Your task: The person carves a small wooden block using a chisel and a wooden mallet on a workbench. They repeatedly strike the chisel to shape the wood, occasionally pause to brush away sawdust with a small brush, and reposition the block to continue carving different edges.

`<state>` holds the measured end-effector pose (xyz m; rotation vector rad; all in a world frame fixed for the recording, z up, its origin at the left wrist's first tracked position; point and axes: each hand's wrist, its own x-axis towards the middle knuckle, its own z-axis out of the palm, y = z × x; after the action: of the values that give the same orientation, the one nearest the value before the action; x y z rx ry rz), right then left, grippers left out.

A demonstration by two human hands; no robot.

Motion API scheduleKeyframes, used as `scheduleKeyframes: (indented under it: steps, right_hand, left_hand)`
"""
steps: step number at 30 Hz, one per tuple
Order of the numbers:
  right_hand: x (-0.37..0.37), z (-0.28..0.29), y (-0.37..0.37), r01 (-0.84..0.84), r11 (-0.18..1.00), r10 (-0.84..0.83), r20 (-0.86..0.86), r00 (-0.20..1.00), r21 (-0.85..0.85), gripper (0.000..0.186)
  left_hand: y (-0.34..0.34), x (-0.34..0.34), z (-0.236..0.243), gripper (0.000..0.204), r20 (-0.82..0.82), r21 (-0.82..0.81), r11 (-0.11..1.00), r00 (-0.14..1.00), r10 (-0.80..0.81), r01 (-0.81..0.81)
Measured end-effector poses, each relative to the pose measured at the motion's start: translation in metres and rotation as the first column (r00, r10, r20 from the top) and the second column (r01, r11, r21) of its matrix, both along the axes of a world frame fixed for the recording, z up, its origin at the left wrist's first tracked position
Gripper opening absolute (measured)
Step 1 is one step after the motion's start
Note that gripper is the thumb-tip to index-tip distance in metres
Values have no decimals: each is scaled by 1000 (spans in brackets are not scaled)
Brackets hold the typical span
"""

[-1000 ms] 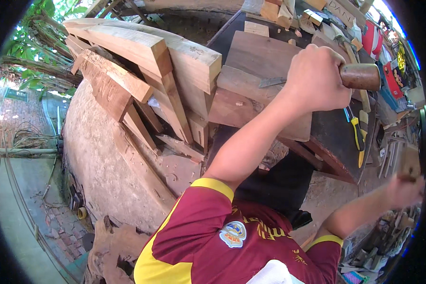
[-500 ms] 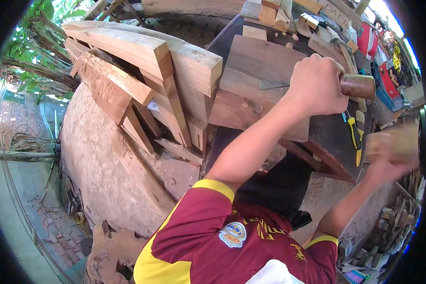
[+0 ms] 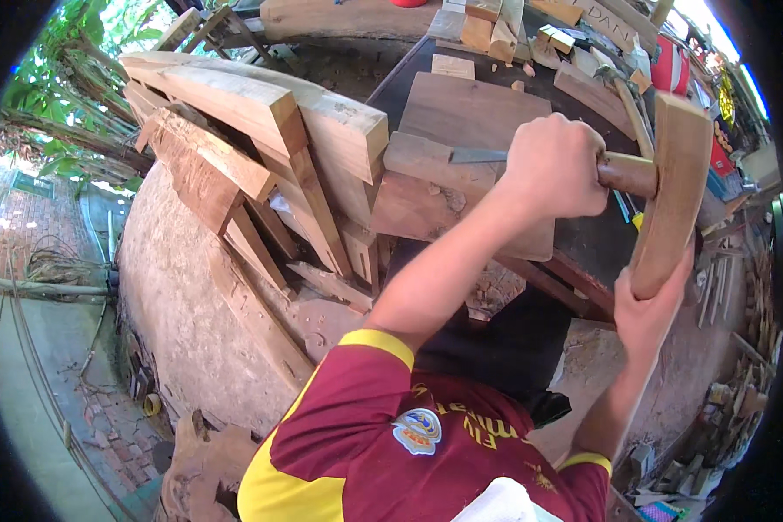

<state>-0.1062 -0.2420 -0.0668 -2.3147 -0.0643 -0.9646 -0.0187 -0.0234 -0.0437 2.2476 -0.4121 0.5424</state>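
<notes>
My left hand is closed round the wooden handle of a chisel, whose blade points left. The blade lies low over a brown wooden workpiece; I cannot tell whether its edge touches the wood. Behind the workpiece a broad wooden board lies on a dark bench. My right hand grips the lower end of a thick wooden block. The upper part of this block meets the butt of the chisel handle, or stands very close to it.
Long timber beams lean at the left of the bench. Wood offcuts crowd its far end. A yellow-handled tool is partly hidden behind the block. Scrap wood lies at the lower right.
The wooden block in my right hand has swung up and left from the far right to the chisel's butt. My left hand and the chisel have shifted slightly left in view.
</notes>
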Motion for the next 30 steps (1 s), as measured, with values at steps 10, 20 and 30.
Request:
scheduleKeyframes:
  steps: [10, 20, 30]
  right_hand:
    - [5, 28, -48, -50, 651, -302, 319, 898, 757, 73]
    - [2, 21, -44, -58, 956, 40, 70, 997, 287, 72]
    - [-28, 18, -52, -134, 766, 9, 197, 980, 629, 69]
  left_hand:
    - [2, 8, 1, 20, 62, -37, 999, 998, 15, -12]
    - [19, 6, 1, 22, 43, -76, 997, 999, -9, 12]
    - [1, 2, 7, 17, 28, -77, 997, 999, -26, 28]
